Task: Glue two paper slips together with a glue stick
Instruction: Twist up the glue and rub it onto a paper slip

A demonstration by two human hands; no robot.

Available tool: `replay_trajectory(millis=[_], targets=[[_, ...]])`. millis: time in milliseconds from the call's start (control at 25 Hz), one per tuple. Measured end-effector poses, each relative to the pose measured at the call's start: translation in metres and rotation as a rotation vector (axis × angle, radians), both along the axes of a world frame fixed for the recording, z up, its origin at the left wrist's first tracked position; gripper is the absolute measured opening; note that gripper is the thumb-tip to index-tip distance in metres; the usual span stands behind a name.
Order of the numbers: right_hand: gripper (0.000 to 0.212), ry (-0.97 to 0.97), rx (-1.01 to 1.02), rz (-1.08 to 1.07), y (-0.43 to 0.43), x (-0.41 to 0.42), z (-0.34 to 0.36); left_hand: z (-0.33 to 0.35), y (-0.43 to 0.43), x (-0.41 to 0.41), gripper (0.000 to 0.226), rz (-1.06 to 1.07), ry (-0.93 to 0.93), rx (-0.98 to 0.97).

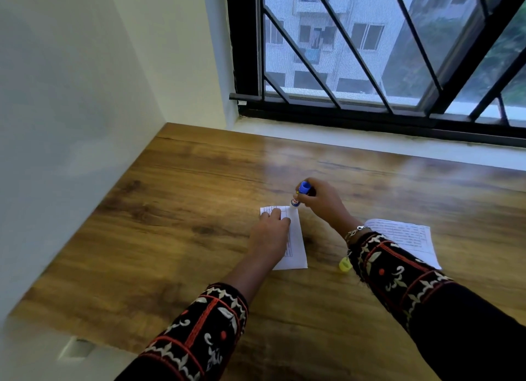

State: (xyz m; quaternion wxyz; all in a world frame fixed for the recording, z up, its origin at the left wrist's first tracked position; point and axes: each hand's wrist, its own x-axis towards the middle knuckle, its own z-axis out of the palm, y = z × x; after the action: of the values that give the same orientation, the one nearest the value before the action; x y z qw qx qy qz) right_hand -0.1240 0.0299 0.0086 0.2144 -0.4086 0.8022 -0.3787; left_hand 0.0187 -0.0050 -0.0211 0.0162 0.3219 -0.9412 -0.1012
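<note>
A white printed paper slip [296, 240] lies on the wooden table [176, 210]. My left hand [270, 232] presses flat on its left part, fingers spread. My right hand [321, 200] grips a blue glue stick [301, 191], tilted, with its lower tip touching the slip's far right corner. A second printed slip [410, 238] lies to the right, partly under my right sleeve. The glue stick's yellow cap [345, 265] rests on the table beside my right wrist.
The table runs up to a white wall [71, 124] on the left and a window sill [370, 141] with a black barred window [370, 53] at the back. Its near left edge drops off at the bottom left.
</note>
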Motion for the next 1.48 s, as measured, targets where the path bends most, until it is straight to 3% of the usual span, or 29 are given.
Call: replay_trajectory(millis=[640, 1480], targets=[[0.021, 0.069, 0.084, 0.121, 0.028, 0.013, -0.002, 0.001, -0.002, -0.002, 0.028, 0.045, 0.014, 0.049], [0.021, -0.013, 0.148, 0.221, 0.086, 0.043, -0.001, 0.001, -0.006, 0.002, 0.042, 0.021, 0.009, 0.07]])
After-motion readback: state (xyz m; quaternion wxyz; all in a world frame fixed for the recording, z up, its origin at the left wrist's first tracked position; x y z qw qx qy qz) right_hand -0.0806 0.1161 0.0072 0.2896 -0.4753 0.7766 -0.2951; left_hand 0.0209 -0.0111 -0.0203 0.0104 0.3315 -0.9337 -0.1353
